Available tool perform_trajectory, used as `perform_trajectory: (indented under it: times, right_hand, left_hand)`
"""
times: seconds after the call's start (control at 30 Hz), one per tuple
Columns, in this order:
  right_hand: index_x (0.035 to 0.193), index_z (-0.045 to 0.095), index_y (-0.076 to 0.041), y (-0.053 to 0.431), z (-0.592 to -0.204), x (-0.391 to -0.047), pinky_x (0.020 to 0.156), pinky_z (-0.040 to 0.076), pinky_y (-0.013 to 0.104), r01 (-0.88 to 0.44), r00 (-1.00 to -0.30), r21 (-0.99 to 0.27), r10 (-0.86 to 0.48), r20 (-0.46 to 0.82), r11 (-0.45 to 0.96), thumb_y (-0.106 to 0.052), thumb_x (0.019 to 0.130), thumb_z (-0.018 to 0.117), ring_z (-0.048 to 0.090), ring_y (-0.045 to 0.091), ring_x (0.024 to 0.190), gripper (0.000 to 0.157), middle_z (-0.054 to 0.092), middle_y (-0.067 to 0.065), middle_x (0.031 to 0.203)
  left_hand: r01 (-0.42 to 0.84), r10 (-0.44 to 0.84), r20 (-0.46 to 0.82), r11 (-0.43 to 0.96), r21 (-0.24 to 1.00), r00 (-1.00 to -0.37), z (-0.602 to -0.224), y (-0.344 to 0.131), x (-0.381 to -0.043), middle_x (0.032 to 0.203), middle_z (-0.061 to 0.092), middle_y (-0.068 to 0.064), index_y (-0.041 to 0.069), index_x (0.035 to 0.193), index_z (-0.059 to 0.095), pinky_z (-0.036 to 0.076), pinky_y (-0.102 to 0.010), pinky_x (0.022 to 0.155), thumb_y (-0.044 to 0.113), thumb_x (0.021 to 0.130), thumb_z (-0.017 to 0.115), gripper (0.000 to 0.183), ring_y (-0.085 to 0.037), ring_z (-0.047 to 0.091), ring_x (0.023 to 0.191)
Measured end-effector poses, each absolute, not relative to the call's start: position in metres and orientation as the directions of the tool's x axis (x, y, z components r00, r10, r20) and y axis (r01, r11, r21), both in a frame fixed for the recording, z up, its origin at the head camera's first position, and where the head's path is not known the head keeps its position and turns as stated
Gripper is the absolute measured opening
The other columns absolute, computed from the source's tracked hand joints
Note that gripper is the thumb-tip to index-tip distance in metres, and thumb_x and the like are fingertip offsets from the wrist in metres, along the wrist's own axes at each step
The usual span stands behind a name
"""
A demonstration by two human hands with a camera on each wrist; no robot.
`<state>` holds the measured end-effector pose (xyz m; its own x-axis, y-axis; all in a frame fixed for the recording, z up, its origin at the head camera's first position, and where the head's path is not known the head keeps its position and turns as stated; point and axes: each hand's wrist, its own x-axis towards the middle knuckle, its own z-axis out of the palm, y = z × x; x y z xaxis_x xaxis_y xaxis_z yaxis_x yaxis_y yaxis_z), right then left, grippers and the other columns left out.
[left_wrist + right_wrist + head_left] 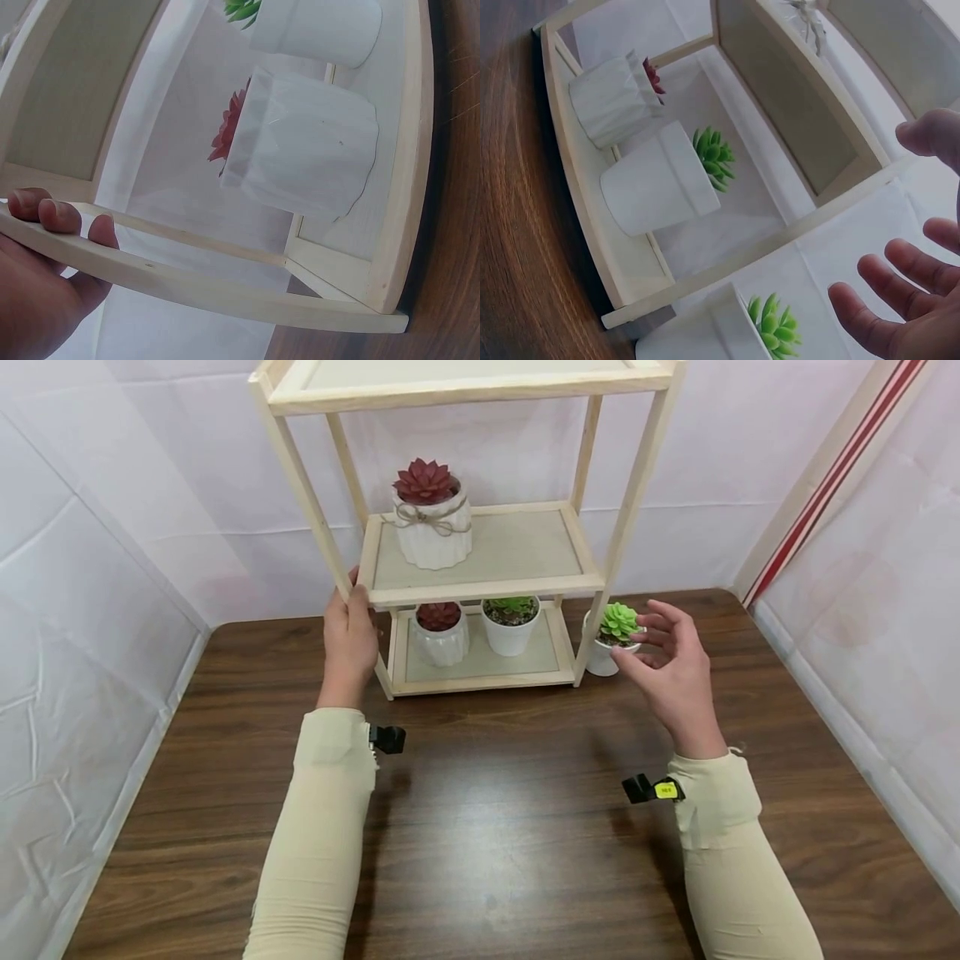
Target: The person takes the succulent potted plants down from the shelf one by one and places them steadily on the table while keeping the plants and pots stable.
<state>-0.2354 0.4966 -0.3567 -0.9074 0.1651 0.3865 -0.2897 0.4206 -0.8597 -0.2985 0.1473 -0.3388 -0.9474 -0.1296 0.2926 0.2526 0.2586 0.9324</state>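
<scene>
In the head view the pot [602, 660] stands upright on the table [480, 752], right of the shelf [487, 591] and just left of the right hand [675, 677], the nearer one. In the left wrist view the left hand [45, 285] curls its fingers round the shelf; in the right wrist view the right fingers are spread, apart from the pot
</scene>
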Motion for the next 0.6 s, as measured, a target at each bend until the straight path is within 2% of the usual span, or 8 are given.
perform_trajectory:
  times: [0.3, 0.37, 0.6]
  right_hand:
    - [0.131, 0.041, -0.023, 0.4933, -0.3494, -0.2343, 0.079, 0.049, 0.02, -0.302, -0.901, -0.842, 0.154, 0.405, 0.447, -0.018, 0.076, 0.073, 0.055, 0.015, 0.1, 0.063, 0.052, 0.002, 0.118]
    - [0.131, 0.041, -0.024, 0.494, -0.3503, -0.2351, 0.078, 0.049, 0.02, -0.3, -0.902, -0.839, 0.151, 0.405, 0.454, -0.02, 0.076, 0.073, 0.055, 0.014, 0.1, 0.064, 0.051, 0.001, 0.119]
    - [0.131, 0.04, -0.024, 0.494, -0.3569, -0.2413, 0.076, 0.049, 0.019, -0.316, -0.897, -0.829, 0.14, 0.42, 0.461, -0.02, 0.075, 0.074, 0.055, 0.012, 0.098, 0.066, 0.051, -0.001, 0.12]
  left_hand:
    - [0.224, -0.134, 0.262, 0.249, 0.942, -0.956, -0.3379, 0.1471, -0.2993, 0.067, 0.038, -0.004, 0.021, 0.143, 0.03, 0.036, -0.028, 0.054, 0.032, 0.1, 0.022, 0.044, -0.014, 0.032, 0.052]
    - [0.227, -0.132, 0.264, 0.243, 0.943, -0.955, -0.345, 0.1452, -0.3046, 0.065, 0.037, -0.003, 0.026, 0.141, 0.03, 0.036, -0.028, 0.053, 0.035, 0.099, 0.022, 0.044, -0.015, 0.031, 0.052]
    - [0.244, -0.136, 0.278, 0.227, 0.943, -0.951, -0.3393, 0.1466, -0.2989, 0.065, 0.037, -0.004, 0.019, 0.141, 0.033, 0.037, -0.026, 0.054, 0.029, 0.1, 0.022, 0.044, -0.014, 0.031, 0.053]
